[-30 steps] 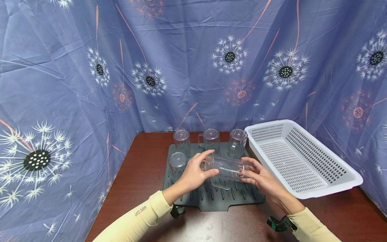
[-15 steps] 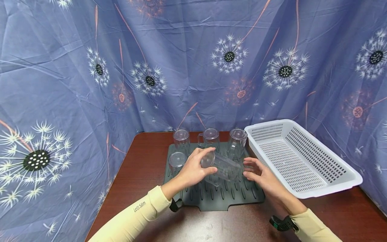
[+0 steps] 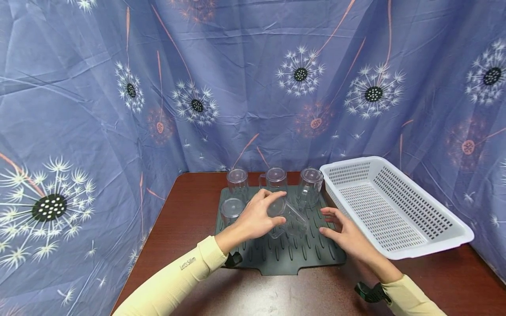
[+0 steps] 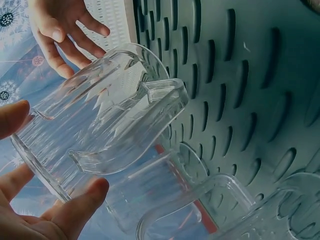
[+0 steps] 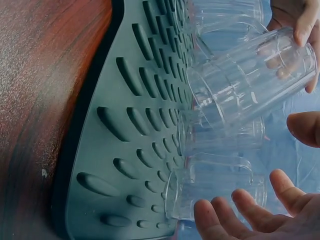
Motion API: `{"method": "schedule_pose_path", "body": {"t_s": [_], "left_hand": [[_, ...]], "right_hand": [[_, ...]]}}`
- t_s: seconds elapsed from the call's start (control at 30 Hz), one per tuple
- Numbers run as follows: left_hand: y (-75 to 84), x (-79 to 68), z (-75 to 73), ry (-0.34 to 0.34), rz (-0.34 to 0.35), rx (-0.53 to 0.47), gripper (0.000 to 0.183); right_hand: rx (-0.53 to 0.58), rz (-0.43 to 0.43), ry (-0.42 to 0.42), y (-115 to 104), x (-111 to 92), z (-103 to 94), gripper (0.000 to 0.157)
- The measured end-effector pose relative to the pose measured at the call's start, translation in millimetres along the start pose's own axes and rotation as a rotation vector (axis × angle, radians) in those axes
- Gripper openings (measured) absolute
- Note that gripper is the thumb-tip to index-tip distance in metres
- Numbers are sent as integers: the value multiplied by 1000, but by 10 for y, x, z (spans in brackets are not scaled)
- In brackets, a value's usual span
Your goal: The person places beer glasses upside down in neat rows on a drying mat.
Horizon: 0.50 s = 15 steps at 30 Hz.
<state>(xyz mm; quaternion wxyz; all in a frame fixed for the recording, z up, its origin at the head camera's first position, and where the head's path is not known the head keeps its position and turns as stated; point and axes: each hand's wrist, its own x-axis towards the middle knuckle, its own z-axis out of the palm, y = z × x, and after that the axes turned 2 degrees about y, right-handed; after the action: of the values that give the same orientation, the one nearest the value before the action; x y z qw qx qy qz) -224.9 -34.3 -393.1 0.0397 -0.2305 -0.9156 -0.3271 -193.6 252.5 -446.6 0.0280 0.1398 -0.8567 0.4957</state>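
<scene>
My left hand (image 3: 257,217) grips a clear glass mug (image 3: 295,223) round its base end, thumb on one side and fingers on the other. The mug tilts, its mouth pointing down and to the right above the dark green ribbed mat (image 3: 284,263). In the left wrist view the mug's handle (image 4: 145,135) faces the camera. To the right of the mug, my right hand (image 3: 348,235) hovers with fingers spread and holds nothing; in the right wrist view its fingertips (image 5: 245,200) are apart from the held mug (image 5: 250,80).
Several clear mugs stand upside down on the mat: a back row with a left mug (image 3: 237,184), a middle mug (image 3: 276,177) and a right mug (image 3: 311,184), plus a nearer left mug (image 3: 232,210). A white perforated basket (image 3: 446,250) sits at the right on the brown table (image 3: 174,219).
My right hand has let go of the mug and drawn slightly right. The mug, now in my left hand alone, has swung from nearly level to mouth-down.
</scene>
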Motion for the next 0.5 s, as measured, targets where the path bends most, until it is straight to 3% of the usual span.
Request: {"method": "schedule_pose_path", "body": {"t_s": [0.5], "left_hand": [[56, 136, 53, -40, 56, 153, 64]], "right_hand": [[-99, 3, 26, 44, -8, 3, 50]]}}
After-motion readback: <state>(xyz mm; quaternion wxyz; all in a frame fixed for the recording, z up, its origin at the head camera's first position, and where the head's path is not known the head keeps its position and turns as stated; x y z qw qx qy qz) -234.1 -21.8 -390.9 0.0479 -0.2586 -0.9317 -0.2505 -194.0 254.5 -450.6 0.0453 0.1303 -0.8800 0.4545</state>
